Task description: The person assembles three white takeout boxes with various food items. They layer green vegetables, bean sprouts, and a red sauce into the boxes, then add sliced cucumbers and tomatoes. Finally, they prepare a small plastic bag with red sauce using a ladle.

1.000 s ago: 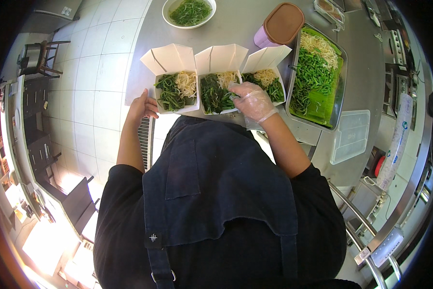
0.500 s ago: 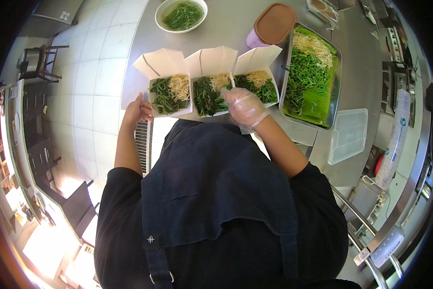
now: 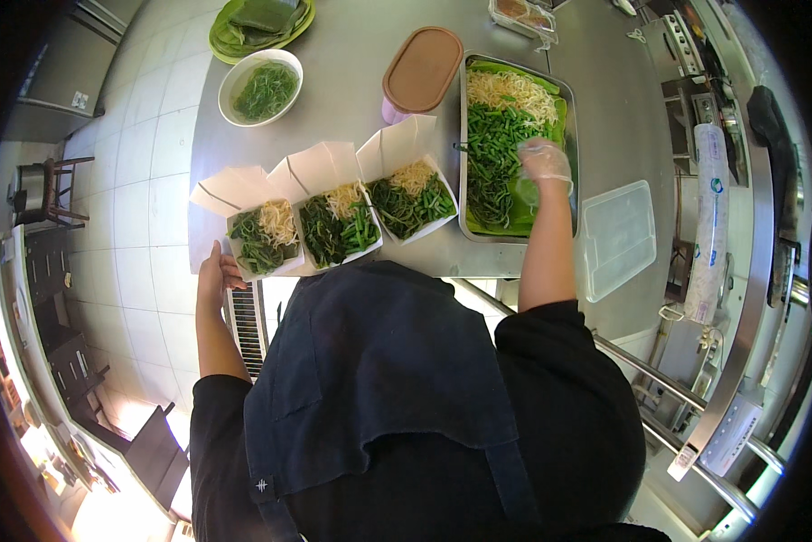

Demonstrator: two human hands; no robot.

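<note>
My left hand (image 3: 218, 273) is bare and closes round the lower left corner of the leftmost white takeaway box (image 3: 263, 237). The middle box (image 3: 338, 221) and the right box (image 3: 412, 199) stand beside it in a slanting row, lids raised. Each holds dark leafy greens, pale bean sprouts and cut green beans. Over the right part of a metal tray (image 3: 576, 135), my right hand (image 3: 545, 164) wears a clear plastic glove. Its fingers are bunched at the edge of the chopped green beans (image 3: 498, 144); whatever they hold is hidden. Bean sprouts (image 3: 511, 94) fill the tray's far end.
A white bowl of shredded greens (image 3: 266, 90) stands at the far left, near a green plate of folded leaves (image 3: 259, 23). A brown-lidded container (image 3: 424, 68) sits behind the boxes. A clear plastic lid (image 3: 618, 239) lies right of the tray.
My right hand has left the middle box and moved right, over the tray. Cut green beans now show in the middle box. My left hand stays at the left box; the whole view has shifted.
</note>
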